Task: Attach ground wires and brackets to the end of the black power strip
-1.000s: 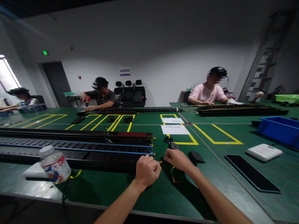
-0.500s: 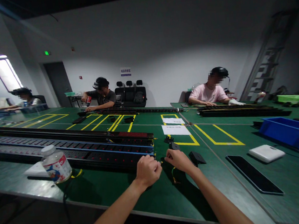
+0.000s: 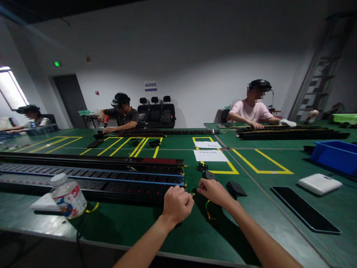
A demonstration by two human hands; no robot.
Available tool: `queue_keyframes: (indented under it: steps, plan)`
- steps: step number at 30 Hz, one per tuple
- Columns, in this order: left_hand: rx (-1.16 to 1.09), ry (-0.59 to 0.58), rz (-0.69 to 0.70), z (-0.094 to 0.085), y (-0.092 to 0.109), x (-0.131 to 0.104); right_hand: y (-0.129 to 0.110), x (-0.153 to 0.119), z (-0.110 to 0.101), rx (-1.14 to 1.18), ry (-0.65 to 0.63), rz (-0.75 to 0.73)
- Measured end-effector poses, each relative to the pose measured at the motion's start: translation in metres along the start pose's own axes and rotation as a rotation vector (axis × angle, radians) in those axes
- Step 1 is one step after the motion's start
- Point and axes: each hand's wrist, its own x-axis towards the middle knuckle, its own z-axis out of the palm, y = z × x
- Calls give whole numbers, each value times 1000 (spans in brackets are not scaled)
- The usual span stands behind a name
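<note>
My left hand (image 3: 178, 203) is closed in a loose fist by the right end of a long black rail assembly (image 3: 124, 195) with blue strips and red dots. What it grips is hidden behind the fingers. Just right of it, my right hand (image 3: 214, 193) is closed too, fingertips pinched towards the left hand; the pinched thing is too small to make out. Below the right hand a short yellow-green wire (image 3: 208, 210) with a coppery end shows over the green table. A small black block (image 3: 208, 175) sits just beyond the right hand, and a black bracket (image 3: 236, 188) lies right of it.
A labelled plastic jar (image 3: 68, 197) stands at left, near the front edge. To the right are a dark phone (image 3: 305, 209), a white box (image 3: 320, 184) and a blue bin (image 3: 346, 158). White papers (image 3: 210, 155) lie ahead. Co-workers sit across the table, one holding a red drill (image 3: 105, 120).
My hands keep nearly the same place and closed pose. Across the table at right, the co-worker's white-gloved hand has shifted slightly to the right.
</note>
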Motion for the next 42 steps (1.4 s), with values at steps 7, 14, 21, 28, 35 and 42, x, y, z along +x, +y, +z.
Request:
queue_keyframes:
  steps: [7, 14, 21, 28, 35, 42]
  plan:
    - [9, -1, -3, -1, 0, 0, 0, 0, 0, 9, 5, -2]
    - [12, -9, -4, -1, 1, 1, 0, 0, 0, -1, 11, -5]
    - [8, 0, -1, -1, 1, 0, 0, 0, 0, -5, 18, -11]
    - [18, 12, 11, 1, 0, 0, 2, 1, 2, -12, 20, -8]
    - [6, 7, -3, 0, 0, 0, 1, 0, 1, 0, 19, -8]
    - [5, 4, 10, 0, 0, 0, 2, 0, 1, 9, 18, -11]
